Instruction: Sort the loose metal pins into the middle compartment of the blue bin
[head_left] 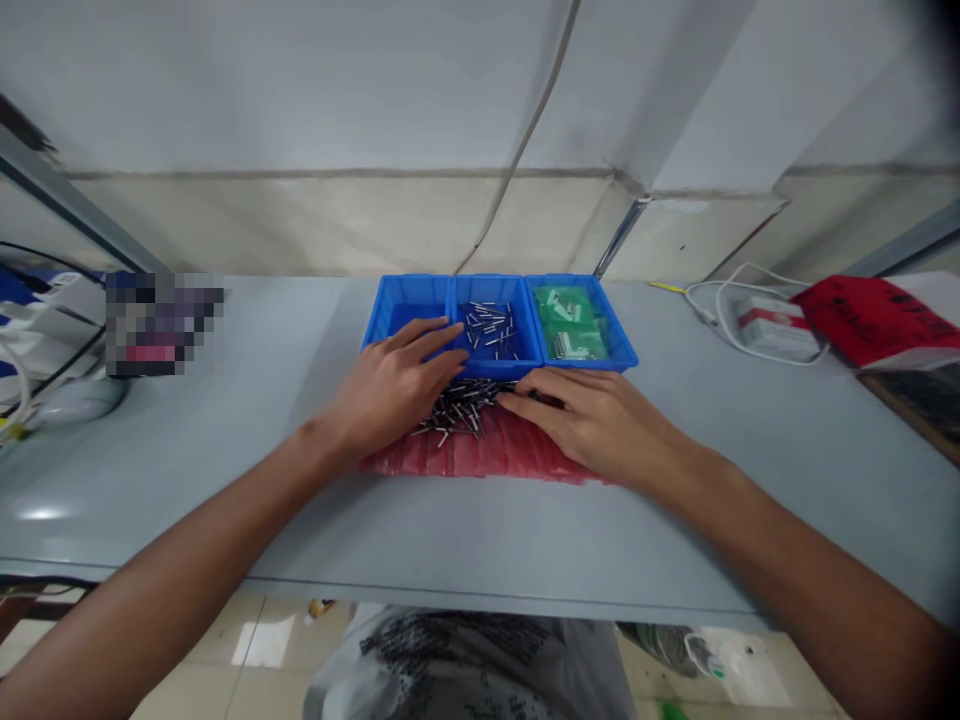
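My left hand [401,385] reaches over the front of the blue bins, fingers stretched out and apart, with no object visible in it. Its fingertips hang by the divider between the left bin [405,288] and the middle bin [534,345]. Small metal pins [491,322] lie loose in the middle bin. In front of the bins a pile of similar pins [457,408] rests on red plastic bags [487,450]. My right hand [592,415] is at the pile's right side, thumb and forefinger drawn together; what they hold is hidden.
Green packets [570,325] fill the right bin [619,340]. On the right lie a white cable [720,300], a small white-and-red box [778,328] and a red package [877,320]. White adapters with cables [52,325] and a grey mouse [81,400] sit at left. A wall bounds the table's back.
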